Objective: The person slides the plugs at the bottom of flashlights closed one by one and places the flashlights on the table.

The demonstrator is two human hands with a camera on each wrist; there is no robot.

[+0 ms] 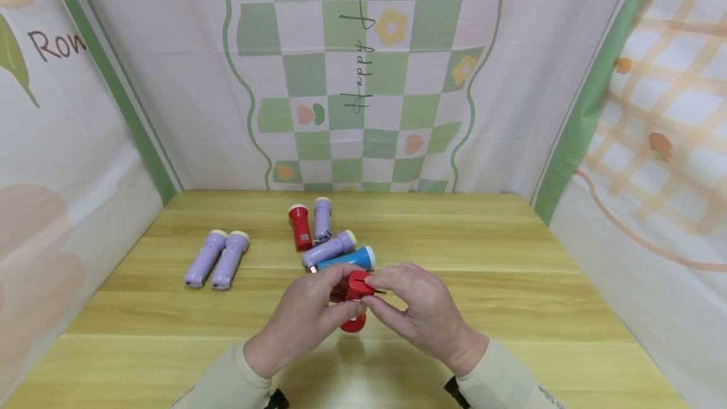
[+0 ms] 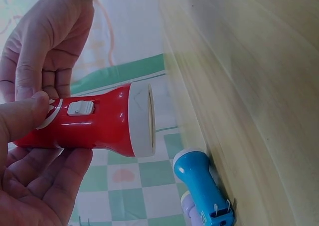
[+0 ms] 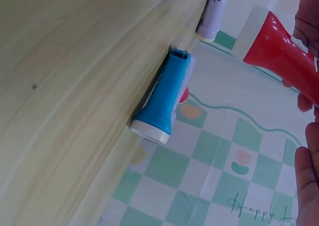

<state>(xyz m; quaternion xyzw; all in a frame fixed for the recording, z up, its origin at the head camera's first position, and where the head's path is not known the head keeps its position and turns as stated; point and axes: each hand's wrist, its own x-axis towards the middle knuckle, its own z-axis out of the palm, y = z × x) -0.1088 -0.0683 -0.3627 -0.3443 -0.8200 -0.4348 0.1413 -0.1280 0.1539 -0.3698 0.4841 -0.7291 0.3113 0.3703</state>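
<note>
A red flashlight [image 1: 360, 284] with a white lens rim and a white slide switch [image 2: 80, 108] is held over the table, its lens end pointing down and its tail up. My left hand [image 1: 307, 309] grips its body, thumb on one side and fingers on the other. At the tail, the thumb and forefinger of my right hand [image 1: 425, 311] pinch the end, where a thin metal prong sticks out. Just beyond the hands lies a blue flashlight [image 1: 353, 259], whose tail shows two prongs in the left wrist view.
Behind the blue flashlight lie a purple flashlight [image 1: 329, 250], a standing-off red one [image 1: 300, 227] and another purple one [image 1: 322, 218]. Two purple flashlights [image 1: 218, 260] rest side by side at the left. Patterned cloth [image 1: 363, 74] hangs behind the wooden table [image 1: 511, 257].
</note>
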